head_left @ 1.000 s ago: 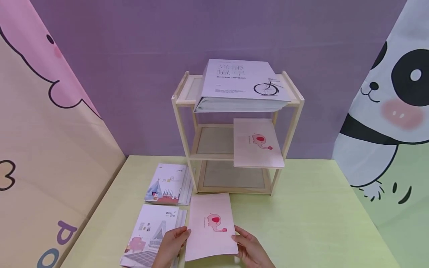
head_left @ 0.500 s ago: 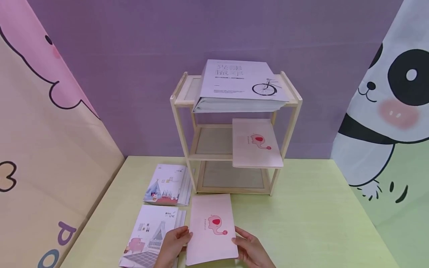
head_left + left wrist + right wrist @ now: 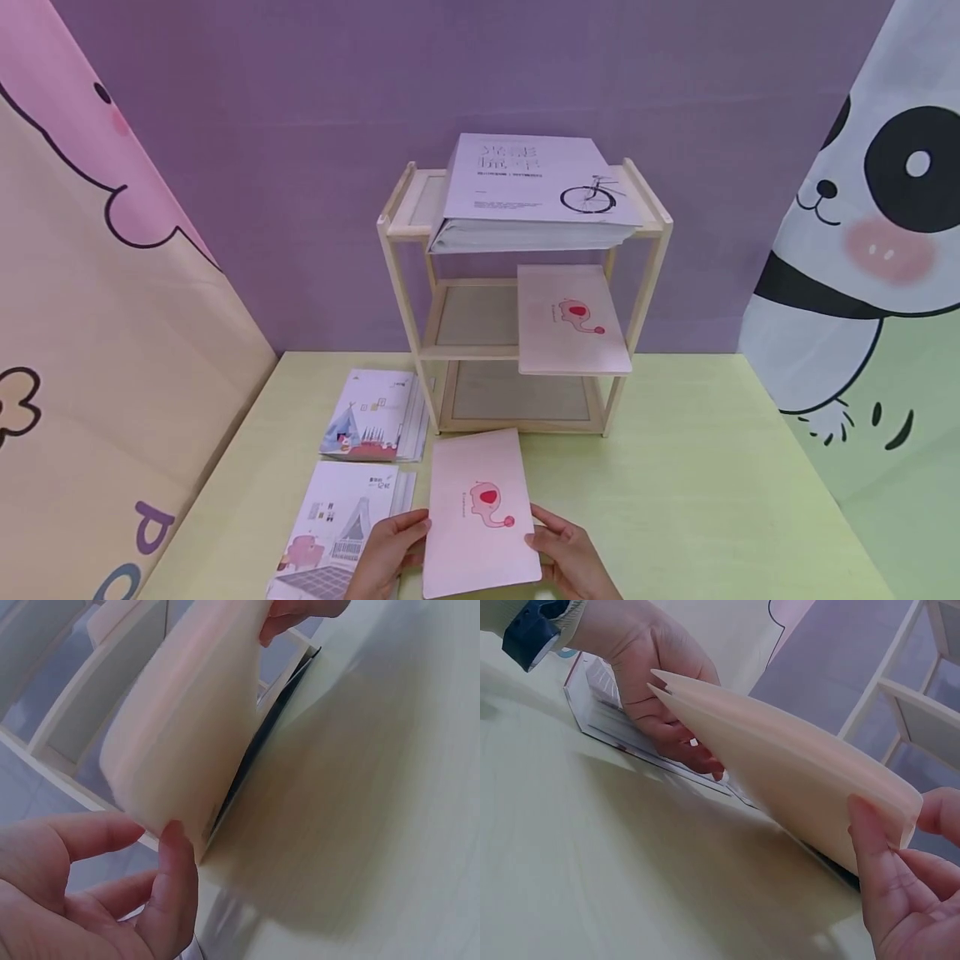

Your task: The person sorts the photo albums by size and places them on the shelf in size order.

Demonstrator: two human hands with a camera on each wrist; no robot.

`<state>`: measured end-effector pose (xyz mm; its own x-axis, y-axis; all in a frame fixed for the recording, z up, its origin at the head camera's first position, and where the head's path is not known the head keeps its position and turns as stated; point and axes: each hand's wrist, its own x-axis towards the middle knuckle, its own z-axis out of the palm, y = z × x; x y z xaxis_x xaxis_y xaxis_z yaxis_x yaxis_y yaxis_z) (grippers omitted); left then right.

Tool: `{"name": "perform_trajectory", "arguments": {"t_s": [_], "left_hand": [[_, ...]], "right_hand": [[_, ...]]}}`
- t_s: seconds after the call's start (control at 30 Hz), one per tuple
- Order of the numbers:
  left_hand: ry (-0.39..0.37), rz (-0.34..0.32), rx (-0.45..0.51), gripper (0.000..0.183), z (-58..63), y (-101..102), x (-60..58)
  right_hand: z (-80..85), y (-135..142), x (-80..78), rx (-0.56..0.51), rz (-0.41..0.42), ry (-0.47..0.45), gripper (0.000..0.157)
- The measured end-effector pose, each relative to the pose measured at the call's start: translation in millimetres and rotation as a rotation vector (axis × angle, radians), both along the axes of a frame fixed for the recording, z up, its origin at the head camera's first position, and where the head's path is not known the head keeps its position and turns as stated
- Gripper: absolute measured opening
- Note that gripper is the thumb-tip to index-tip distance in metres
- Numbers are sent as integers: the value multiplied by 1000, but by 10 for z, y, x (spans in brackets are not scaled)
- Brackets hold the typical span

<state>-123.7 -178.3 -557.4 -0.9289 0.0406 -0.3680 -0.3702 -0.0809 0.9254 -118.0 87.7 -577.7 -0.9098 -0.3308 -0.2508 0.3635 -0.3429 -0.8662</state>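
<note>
A thin pink notebook [image 3: 480, 517] with a red elephant on its cover is held above the table between both hands. My left hand [image 3: 388, 552] pinches its left edge between thumb and fingers. At the opposite edge, my right hand [image 3: 572, 554] grips it with the thumb on the cover side and fingers beneath. Seen in the right wrist view, the notebook [image 3: 795, 765] has its covers slightly parted at the far end. Its plain underside shows in the left wrist view, with a shadow on the table below. A matching pink notebook [image 3: 566, 321] lies on the shelf's middle tier.
A three-tier wooden shelf [image 3: 472, 353] stands at the back, with a thick white book [image 3: 525, 196] with a bicycle on top. Left of the hands lie two stacks of picture-covered notebooks, the rear stack [image 3: 367, 417] and the front stack [image 3: 330, 525].
The held notebook has shifted slightly right with both hands and turned a little, its far right corner now higher in view. The shelf and stacks stay in place; the head view drifts slightly.
</note>
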Motion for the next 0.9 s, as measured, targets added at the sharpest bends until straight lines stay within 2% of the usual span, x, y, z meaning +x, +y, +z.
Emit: {"name": "perform_trajectory", "arguments": {"t_s": [0.2, 0.3, 0.57, 0.9], "left_hand": [[-11, -38, 65, 43, -10, -1, 1], [2, -42, 54, 42, 4, 12, 9], [40, -38, -52, 40, 55, 22, 3], [79, -7, -116, 42, 188, 64, 13]], "right_hand": [[-18, 26, 13, 14, -6, -22, 66], [-24, 51, 17, 14, 4, -28, 66], [1, 137, 18, -67, 90, -25, 63], [39, 184, 32, -124, 133, -26, 60]]}}
